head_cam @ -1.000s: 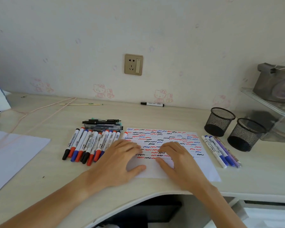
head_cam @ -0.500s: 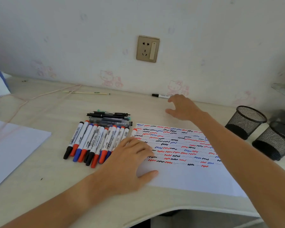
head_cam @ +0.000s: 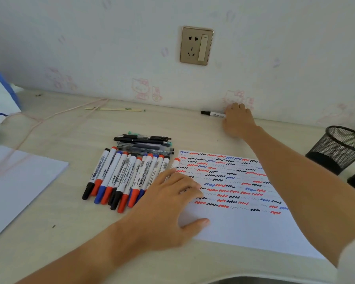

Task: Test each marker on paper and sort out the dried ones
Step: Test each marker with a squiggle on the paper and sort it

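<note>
black-capped marker [head_cam: 212, 113] lies at table's [head_cam: 59, 214] back edge by wall, right hand [head_cam: 237, 119] on its tail end, fingers curled over it. left hand [head_cam: 170, 203] flat, fingers spread, pressing scribbled paper [head_cam: 244, 222] near front edge. marker row [head_cam: 127, 177] just left of paper.

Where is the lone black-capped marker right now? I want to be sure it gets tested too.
The black-capped marker lies at the desk's far edge against the wall, below the wall socket, with the right hand touching its right end.

Black marker [head_cam: 212, 114] end hidden under right hand [head_cam: 237, 119], grip unclear, wire cups [head_cam: 338, 148] cut by right edge, marker labels unreadable.
</note>
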